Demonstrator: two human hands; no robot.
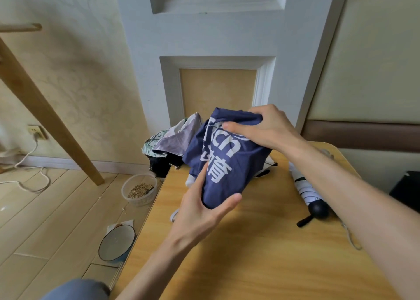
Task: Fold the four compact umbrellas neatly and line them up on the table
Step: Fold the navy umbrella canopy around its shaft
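- Hands, two: left hand [202, 211] grips the lower end of one navy fabric umbrella with white lettering [227, 161]; right hand [261, 129] clutches its top, above the wooden table [238, 254].
- Folded black-and-white umbrella [309, 193] lies rightward, partly behind the right forearm.
- Pale patterned canopy [172, 138] bunched behind; further umbrellas indistinct.

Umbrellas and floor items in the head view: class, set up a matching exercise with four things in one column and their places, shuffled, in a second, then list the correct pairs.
Things:
1. navy umbrella
2. black-and-white umbrella
3. plastic tub of seeds
4. blue-rimmed bowl

Places:
A. on the floor nearest the camera, beside the table
B. held between the left hand and right hand
C. lying folded on the table's right side
D. on the floor near the table's far left corner

Pairs: 1-B, 2-C, 3-D, 4-A
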